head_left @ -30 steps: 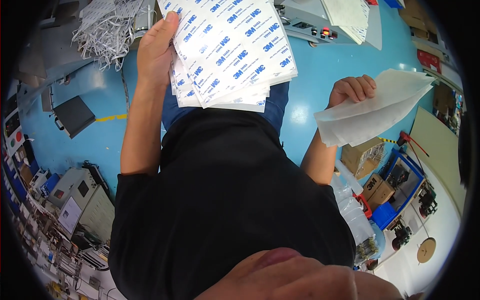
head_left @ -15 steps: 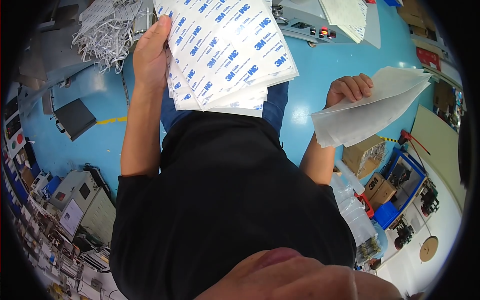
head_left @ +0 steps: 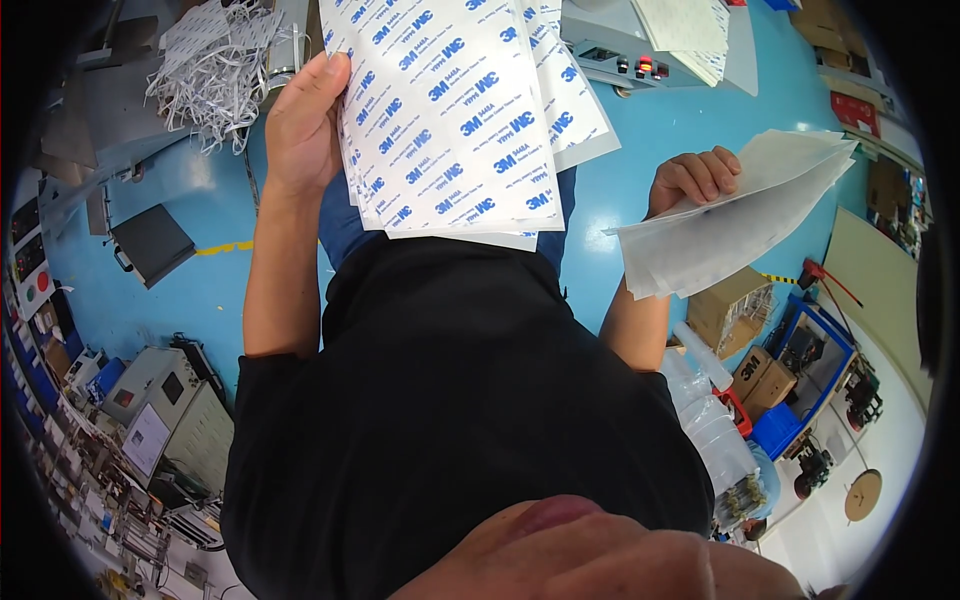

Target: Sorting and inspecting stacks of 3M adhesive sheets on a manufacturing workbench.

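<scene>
We see the left hand (head_left: pixel 308 125) gripping a stack of sheets (head_left: pixel 440 130) by its left edge, thumb toward the front, with the other fingers hidden behind. The stack hangs in front of the body, its top cut off by the upper edge of the head view; a few sheets jut out askew at its right, so we cannot count them. The right hand (head_left: pixel 695 180) has its fingers curled over some translucent liners (head_left: pixel 745 220), well apart from the stack; its thumb is out of sight. Blue lettering and a logo repeat in slanting rows across the stack, while the liners look plain. A carton (head_left: pixel 765 382) at the right bears a dark mark. Beyond the left hand, we find a tangle of white strips (head_left: pixel 215 85), partly cropped. At the upper right, more sheets (head_left: pixel 690 40) lie on a grey machine (head_left: pixel 600 50) with small round buttons, one glowing red. The floor (head_left: pixel 205 310) is glossy blue, crossed by a short yellow line (head_left: pixel 225 247) beside a black box (head_left: pixel 153 245). A blue bin (head_left: pixel 776 430) stands near the carton. Along the far left, equipment blurs and bends into the dark rim, too small for us to tell apart.
</scene>
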### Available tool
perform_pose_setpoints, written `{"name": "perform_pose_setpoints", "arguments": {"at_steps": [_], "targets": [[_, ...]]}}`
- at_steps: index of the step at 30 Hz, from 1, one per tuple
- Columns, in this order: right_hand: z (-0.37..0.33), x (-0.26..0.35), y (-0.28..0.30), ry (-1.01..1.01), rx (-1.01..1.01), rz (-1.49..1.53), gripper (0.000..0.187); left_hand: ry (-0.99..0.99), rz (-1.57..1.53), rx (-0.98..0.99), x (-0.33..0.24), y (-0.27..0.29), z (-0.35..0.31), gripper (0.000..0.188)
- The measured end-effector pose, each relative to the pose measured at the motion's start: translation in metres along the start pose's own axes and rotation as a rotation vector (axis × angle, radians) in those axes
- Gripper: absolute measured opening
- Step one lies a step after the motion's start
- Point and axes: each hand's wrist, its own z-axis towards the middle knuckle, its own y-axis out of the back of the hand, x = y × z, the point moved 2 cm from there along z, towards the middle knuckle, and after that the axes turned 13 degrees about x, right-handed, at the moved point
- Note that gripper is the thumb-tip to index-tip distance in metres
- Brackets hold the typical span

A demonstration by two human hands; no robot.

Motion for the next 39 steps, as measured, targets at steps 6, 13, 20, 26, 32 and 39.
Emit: {"name": "perform_pose_setpoints", "arguments": {"at_steps": [6, 13, 20, 26, 32, 39], "targets": [[-0.001, -0.007, -0.010, -0.033, -0.032, -0.111, 0.011, -0.021, 0.056, -0.048, -0.001, -0.001, -0.001, 0.035], [-0.019, 0.002, 0.025, -0.110, -0.112, -0.523, 0.048, -0.131, 0.338, -0.139, -0.008, -0.034, 0.007, 0.034], [-0.003, -0.033, 0.010, -0.285, -0.064, -0.527, 0.054, -0.039, 0.835, -0.009, -0.004, -0.049, 0.003, 0.021], [0.000, -0.050, 0.011, -0.384, -0.113, -0.615, 0.052, 0.015, 0.947, -0.055, 0.006, -0.064, 0.003, 0.024], [-0.013, -0.014, 0.029, -0.176, -0.252, -0.422, 0.042, 0.084, 0.551, -0.202, 0.015, -0.037, -0.003, 0.017], [-0.002, -0.024, 0.002, -0.166, -0.088, -0.052, 0.026, -0.073, 0.286, -0.226, 0.009, -0.027, -0.003, 0.018]]}}
